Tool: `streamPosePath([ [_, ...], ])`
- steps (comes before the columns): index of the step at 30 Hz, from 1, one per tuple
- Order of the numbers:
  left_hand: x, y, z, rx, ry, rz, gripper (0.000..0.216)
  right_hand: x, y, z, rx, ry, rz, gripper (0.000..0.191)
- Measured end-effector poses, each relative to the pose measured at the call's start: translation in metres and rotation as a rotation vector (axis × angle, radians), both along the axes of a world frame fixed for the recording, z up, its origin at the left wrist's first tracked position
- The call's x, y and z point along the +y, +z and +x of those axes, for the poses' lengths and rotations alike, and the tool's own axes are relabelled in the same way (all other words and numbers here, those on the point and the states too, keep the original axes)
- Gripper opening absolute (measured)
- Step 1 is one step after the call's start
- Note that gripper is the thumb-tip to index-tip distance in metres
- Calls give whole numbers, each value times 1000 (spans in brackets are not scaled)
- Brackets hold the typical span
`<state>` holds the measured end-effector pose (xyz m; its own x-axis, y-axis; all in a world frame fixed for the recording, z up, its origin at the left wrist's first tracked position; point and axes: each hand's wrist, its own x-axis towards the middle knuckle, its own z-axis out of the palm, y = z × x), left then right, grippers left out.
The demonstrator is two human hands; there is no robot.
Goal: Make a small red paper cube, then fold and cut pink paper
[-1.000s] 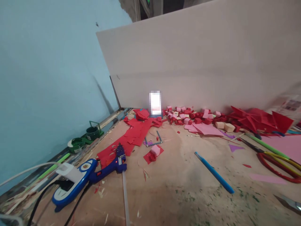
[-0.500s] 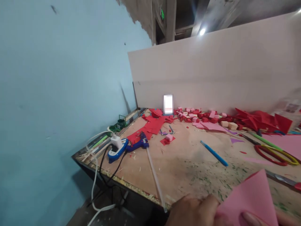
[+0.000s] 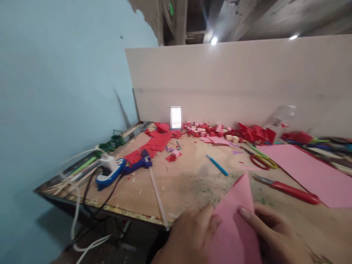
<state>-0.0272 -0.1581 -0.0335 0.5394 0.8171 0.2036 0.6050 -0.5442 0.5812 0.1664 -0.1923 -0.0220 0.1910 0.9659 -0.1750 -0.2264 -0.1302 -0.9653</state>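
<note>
Down at the near edge of the table, both hands held a folded pink sheet: the left hand gripped its left side, thumb on top, and the right hand pinched the right side with fingers laid over it. Just beyond lay a red knife, a blue pen, scissors and a glue gun.
</note>
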Motion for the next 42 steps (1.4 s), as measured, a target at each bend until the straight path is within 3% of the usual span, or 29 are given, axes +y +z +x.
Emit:
streamPosePath([
  [8, -3, -6, -8, -119, -17, 199, 47, 7, 6, 6, -79, 95, 170, 43],
  [13, -3, -7, -8, -128, -41, 367, 45, 5, 5, 7, -41, 109, 168, 39],
  [17, 0, -5, -6, -135, -52, 413, 42, 5, 2, 9, -49, 122, 190, 40],
  [23, 3, -7, 0, -103, -82, 466, 46, 12, -9, 12, -15, 53, 271, 37],
  [28, 2, -10, 0, -77, -86, 471, 47, 13, -19, 16, -33, 6, 250, 44],
  [35, 2, -4, 1, -67, -109, 457, 48, 13, -8, 14, 28, 20, 245, 41],
  [42, 4, -24, 2, -129, -80, 548, 45, 18, 6, 10, 39, -159, 322, 32],
])
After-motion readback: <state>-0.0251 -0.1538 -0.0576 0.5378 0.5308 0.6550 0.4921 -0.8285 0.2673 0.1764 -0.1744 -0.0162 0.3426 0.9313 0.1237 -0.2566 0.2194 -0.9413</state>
